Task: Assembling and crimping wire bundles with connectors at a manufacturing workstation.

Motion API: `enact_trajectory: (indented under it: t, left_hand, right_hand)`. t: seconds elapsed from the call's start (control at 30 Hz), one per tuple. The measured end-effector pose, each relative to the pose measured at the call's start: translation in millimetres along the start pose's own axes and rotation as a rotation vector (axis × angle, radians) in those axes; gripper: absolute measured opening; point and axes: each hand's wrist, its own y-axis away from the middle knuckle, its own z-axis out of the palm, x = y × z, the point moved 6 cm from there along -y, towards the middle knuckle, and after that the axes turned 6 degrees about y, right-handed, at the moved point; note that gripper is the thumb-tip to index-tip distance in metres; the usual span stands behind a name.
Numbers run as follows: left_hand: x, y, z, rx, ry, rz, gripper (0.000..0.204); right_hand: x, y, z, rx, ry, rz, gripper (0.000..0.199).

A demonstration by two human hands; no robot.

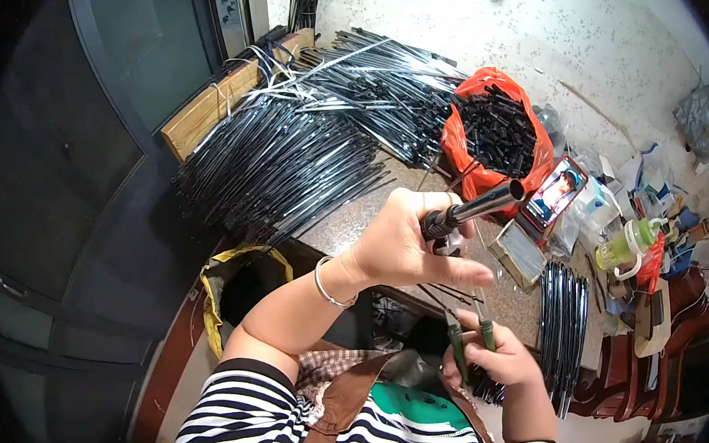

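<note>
My left hand [410,238] is closed around a shiny black metal tube [490,201] with a ringed dark collar. The tube's open end points up and to the right, and the thumb stretches out below it. Several thin black rods [452,291] show under this hand; whether they join the tube I cannot tell. Lower and to the right, my right hand [502,355] grips pliers with green handles [457,348]. The handles stand apart, and the pliers' jaws lie close to the thin rods. What the jaws touch is unclear.
Bundles of thin black metal rods [283,156] cover the table's far left, beside a wooden board [212,108]. A red plastic bag [453,135] holds small black pieces. Nearby are a phone [554,193], a green bottle [627,246] and another rod bundle [564,326]. A yellow-rimmed bag [212,316] stands below.
</note>
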Motion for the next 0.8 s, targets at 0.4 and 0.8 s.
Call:
enact_trajectory:
  t: [0.4,0.8]
  left_hand:
    - [-3.6,4.4,13.7,0.215,0.148,-0.117,0.028]
    - [-11.3,4.5,15.5,0.178,0.205,-0.058,0.037]
  right_hand:
    - [1.0,4.0,-9.2,0.545,0.630,-0.190,0.007]
    - [-21.2,17.8,-9.7,0.694,0.723,-0.054,0.013]
